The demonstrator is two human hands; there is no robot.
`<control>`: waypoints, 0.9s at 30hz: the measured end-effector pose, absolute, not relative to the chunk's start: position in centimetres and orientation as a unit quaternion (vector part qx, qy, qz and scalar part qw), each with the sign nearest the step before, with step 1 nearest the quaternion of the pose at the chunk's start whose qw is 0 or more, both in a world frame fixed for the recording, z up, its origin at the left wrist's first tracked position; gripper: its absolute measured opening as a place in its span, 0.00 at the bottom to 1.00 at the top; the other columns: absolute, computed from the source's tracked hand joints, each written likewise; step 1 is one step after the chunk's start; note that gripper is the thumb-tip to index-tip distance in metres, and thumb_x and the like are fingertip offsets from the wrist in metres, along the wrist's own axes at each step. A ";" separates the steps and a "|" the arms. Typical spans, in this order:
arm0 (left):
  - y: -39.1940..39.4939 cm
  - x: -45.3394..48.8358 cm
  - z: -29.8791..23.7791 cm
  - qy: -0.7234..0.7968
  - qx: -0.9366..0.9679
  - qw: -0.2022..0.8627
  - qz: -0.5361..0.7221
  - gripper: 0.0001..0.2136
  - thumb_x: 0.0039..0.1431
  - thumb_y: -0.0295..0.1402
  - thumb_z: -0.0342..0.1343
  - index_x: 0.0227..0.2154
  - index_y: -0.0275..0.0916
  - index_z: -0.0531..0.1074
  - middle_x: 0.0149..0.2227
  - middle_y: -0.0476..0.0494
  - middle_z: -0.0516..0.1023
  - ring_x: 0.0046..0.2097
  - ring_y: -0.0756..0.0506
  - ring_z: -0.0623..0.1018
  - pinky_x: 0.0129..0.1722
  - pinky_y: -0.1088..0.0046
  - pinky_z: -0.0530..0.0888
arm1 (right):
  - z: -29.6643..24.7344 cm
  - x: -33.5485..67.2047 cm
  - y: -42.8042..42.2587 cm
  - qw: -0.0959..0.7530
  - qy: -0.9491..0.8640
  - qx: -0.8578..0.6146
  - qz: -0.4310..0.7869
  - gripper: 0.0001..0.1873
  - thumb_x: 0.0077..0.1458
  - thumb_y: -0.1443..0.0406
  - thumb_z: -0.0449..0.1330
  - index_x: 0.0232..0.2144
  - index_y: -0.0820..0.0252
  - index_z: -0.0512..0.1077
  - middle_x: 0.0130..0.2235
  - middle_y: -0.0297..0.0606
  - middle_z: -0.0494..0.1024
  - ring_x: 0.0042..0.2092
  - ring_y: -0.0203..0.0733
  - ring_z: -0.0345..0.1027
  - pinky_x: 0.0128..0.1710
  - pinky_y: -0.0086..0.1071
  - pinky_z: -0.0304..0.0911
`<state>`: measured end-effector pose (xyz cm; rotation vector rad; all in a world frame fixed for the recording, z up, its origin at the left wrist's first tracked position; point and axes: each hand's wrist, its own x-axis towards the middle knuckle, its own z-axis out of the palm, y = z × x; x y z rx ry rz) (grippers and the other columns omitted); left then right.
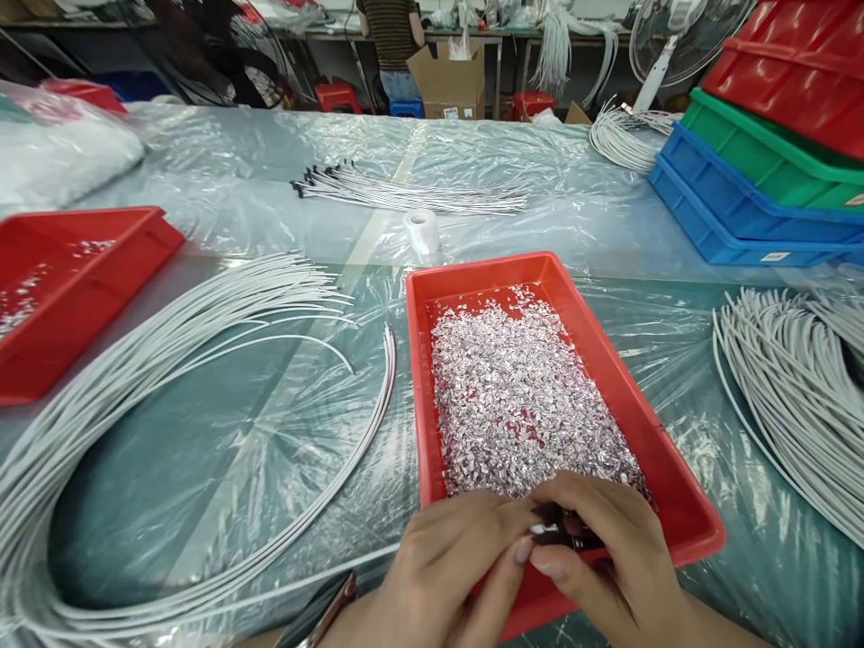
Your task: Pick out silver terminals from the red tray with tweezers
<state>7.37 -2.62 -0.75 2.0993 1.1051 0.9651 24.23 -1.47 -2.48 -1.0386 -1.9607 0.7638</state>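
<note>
While my left hand (445, 562) and right hand (607, 549) pinch a small dark connector (557, 526) over the red tray's (675, 490) six-o'clock rim, any slip could drop it among the silver terminals (519, 396).

Lying at nine o'clock: a second red tray (74, 288). Stacking up at two o'clock: red, green and blue bins (762, 171). Standing at twelve o'clock: a white tape roll (423, 232), cardboard box (449, 83), fan (675, 36) behind.
</note>
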 end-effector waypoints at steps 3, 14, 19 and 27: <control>-2.5 7.2 -0.9 0.406 0.798 0.245 0.371 0.12 0.61 0.23 0.46 0.43 0.37 0.71 0.31 0.44 0.79 0.31 0.49 0.79 0.31 0.76 0.78 | -2.2 24.1 -1.4 0.403 -0.770 -0.406 0.281 0.15 0.61 0.54 0.50 0.32 0.58 0.67 0.23 0.31 0.74 0.22 0.34 0.67 0.21 0.27 0.59; -2.7 7.6 -1.4 0.403 0.802 0.164 0.410 0.08 0.64 0.23 0.45 0.37 0.35 0.70 0.30 0.44 0.79 0.32 0.50 0.79 0.31 0.78 0.78 | -2.2 23.8 -1.5 0.408 -0.785 -0.410 0.223 0.15 0.63 0.53 0.47 0.34 0.56 0.65 0.23 0.29 0.74 0.22 0.33 0.69 0.22 0.26 0.61; -2.6 7.5 -1.4 0.375 0.805 0.166 0.428 0.10 0.67 0.27 0.42 0.36 0.33 0.69 0.31 0.45 0.79 0.33 0.53 0.79 0.34 0.83 0.77 | -2.0 23.8 -1.4 0.400 -0.790 -0.411 0.216 0.16 0.63 0.52 0.47 0.35 0.56 0.65 0.24 0.29 0.75 0.24 0.33 0.71 0.23 0.26 0.63; -2.9 7.3 -1.5 0.394 0.815 0.134 0.402 0.09 0.64 0.22 0.44 0.38 0.33 0.71 0.31 0.45 0.80 0.34 0.50 0.80 0.34 0.78 0.79 | -2.6 23.7 -1.6 0.425 -0.780 -0.405 0.216 0.16 0.62 0.53 0.48 0.37 0.57 0.66 0.27 0.31 0.78 0.26 0.34 0.73 0.25 0.25 0.65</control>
